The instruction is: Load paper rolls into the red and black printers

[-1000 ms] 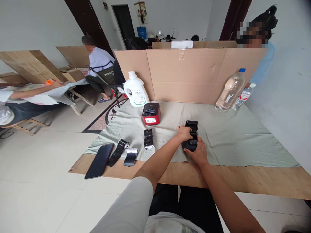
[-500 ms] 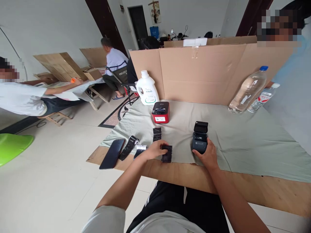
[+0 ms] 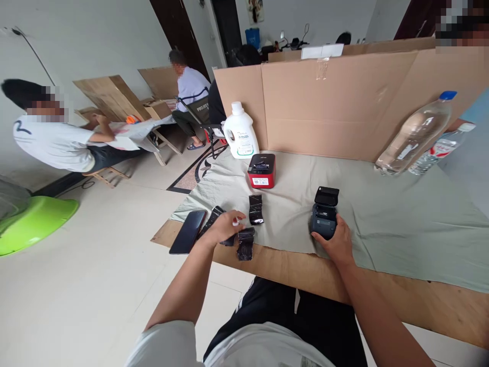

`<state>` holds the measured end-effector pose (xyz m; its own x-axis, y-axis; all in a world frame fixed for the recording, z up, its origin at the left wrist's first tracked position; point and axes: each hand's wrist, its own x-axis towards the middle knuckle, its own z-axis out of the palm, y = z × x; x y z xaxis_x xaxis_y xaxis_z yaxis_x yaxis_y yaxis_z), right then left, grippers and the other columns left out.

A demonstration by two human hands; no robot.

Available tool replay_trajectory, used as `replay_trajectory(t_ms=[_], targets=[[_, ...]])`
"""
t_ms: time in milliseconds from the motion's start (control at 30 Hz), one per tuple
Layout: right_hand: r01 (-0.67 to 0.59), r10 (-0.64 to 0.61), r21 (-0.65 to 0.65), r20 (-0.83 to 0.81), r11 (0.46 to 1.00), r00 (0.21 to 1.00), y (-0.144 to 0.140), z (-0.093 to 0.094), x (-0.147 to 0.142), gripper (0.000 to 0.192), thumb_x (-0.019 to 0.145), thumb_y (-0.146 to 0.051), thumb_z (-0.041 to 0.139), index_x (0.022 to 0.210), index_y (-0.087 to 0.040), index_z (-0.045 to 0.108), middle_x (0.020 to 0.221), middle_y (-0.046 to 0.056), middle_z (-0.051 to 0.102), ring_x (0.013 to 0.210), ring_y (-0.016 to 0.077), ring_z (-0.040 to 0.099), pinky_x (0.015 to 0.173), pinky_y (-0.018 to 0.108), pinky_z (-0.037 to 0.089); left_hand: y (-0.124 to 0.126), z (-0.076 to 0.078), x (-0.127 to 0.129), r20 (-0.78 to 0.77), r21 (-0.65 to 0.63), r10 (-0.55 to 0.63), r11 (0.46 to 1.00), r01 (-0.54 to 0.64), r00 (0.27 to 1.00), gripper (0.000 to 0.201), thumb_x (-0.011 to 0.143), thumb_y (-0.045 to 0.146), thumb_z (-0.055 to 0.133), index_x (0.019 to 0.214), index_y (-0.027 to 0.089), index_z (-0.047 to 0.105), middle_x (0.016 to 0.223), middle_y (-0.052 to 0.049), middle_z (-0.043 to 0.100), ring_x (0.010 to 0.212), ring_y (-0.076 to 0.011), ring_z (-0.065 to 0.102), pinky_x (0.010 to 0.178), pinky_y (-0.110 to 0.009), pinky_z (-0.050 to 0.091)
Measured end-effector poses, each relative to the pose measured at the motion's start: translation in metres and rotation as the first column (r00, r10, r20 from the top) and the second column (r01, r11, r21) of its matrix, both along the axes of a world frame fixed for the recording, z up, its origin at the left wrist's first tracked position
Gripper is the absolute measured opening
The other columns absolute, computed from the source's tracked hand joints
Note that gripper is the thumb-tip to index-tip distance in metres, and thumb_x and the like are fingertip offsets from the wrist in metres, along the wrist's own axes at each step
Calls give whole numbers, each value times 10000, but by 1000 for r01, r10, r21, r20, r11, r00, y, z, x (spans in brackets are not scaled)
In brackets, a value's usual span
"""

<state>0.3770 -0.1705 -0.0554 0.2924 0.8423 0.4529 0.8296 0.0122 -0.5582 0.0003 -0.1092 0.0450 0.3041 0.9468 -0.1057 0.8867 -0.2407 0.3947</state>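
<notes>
Reaching out to nine o'clock, the left hand [image 3: 222, 228] has left one black roll [image 3: 245, 243] lying by the table edge and now closes loosely on a white-cored roll [image 3: 234, 224]. The right hand [image 3: 336, 243] still cups the open black printer [image 3: 324, 220] at three o'clock.

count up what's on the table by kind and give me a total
Label printers: 2, black under the right hand, red
Black rolls: 4, one at the left hand, others
Phones: 1
Clear bottles: 2
White jugs: 1
Total: 10
</notes>
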Motion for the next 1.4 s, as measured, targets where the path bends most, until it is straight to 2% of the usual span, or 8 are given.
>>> replay_trajectory(t_ms=[300, 400, 467, 567, 667, 900, 1100, 1400], targets=[[-9, 9, 13, 2, 1000, 1000, 1, -3, 0, 1041, 691, -756, 581, 1442, -103, 273, 1364, 234, 444, 1253, 359, 417, 1034, 540, 347, 5, 4, -9, -354, -1, -53, 998, 57, 934, 311, 681, 78, 559, 933, 186, 705, 972, -89, 684, 1031, -281, 576, 903, -365, 427], [-10, 10, 21, 11, 1000, 1000, 1, -5, 0, 1030, 695, -737, 599, 1446, -117, 263, 1360, 231, 446, 1235, 355, 428, 1010, 542, 367, 6, 35, -6, -208, -71, -7, 997, -8, 978, 259, 688, 158, 590, 929, 170, 685, 931, -75, 666, 898, -244, 610, 781, -310, 463], [-6, 6, 18, 8, 1000, 1000, 1, -5, 0, 1037, 688, -732, 610, 1445, -113, 265, 1358, 235, 447, 1220, 357, 437, 998, 544, 381, 5, 63, 3, 70, -200, -132, 969, 143, 989, 280, 721, 264, 623, 985, 182, 667, 937, -52, 659, 850, -208, 611, 738, -277, 470], [1, -1, 37, 3, 999, 1000, 1, -4, -1, 1019, 691, -719, 620, 1441, -122, 275, 1358, 229, 447, 1211, 355, 442, 990, 552, 390, 4, 92, 43, 506, -380, -368, 716, 585, 780, 407, 697, 381, 705, 1042, 170, 656, 972, -60, 659, 803, -173, 611, 685, -243, 476], [-10, 9, 94, 12, 996, 1000, -2, -1, -1, 955, 716, -686, 620, 1438, -156, 287, 1376, 206, 431, 1231, 349, 426, 1000, 562, 384, 12, 88, 113, 625, -392, -456, 518, 760, 633, 395, 712, 335, 728, 1057, 161, 643, 921, -54, 666, 760, -148, 600, 671, -237, 469], [-27, 28, 258, 0, 966, 1000, -6, 10, 1, 791, 757, -585, 643, 1397, -208, 369, 1350, 167, 440, 1211, 320, 444, 988, 550, 417, 57, 24, 256, 206, -66, -503, 848, 525, 839, 241, 737, 184, 665, 960, 172, 573, 955, -40, 642, 897, -190, 601, 794, -295, 467], [-37, 33, 268, 17, 963, 999, -6, 13, 2, 232, 891, -344, 541, 1037, -223, 674, 1200, 119, 513, 1059, 249, 500, 862, 424, 489, 64, 4, 280, -106, 86, -516, 847, 525, 850, 196, 762, 232, 652, 944, 207, 580, 928, -40, 665, 974, -240, 601, 874, -345, 441], [8, -23, 266, 52, 964, 998, -9, 20, -1, 188, 869, -317, 562, 938, -214, 704, 1140, 116, 536, 1054, 257, 492, 919, 447, 467, 68, -22, 271, 244, 201, -539, 841, 502, 806, 203, 691, 146, 725, 820, 189, 574, 910, -14, 622, 844, -165, 593, 765, -269, 464]])
